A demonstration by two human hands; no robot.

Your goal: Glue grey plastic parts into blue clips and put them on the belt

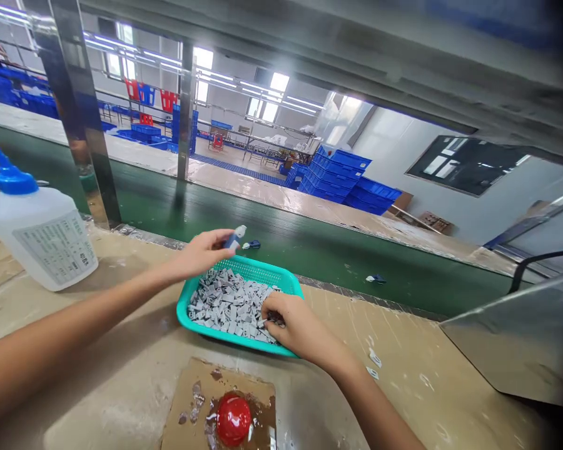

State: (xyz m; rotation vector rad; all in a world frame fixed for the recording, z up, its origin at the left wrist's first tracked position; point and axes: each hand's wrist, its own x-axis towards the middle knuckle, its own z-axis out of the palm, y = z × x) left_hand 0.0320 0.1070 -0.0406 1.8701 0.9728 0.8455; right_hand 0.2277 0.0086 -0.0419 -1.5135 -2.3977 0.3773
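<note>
the left grip (199,255) is closed on a small blue part (234,237), its long axis tilting up and away over the rim of the teal tray (225,337); the right grip (288,322) curls into the grey pieces (225,306), any hold hidden.

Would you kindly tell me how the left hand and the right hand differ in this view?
The left hand is raised at the far rim of the teal plastic basket, pinching a small blue-and-white part, whereas the right hand is down among the grey pieces. Both are bare and over the basket.
</note>
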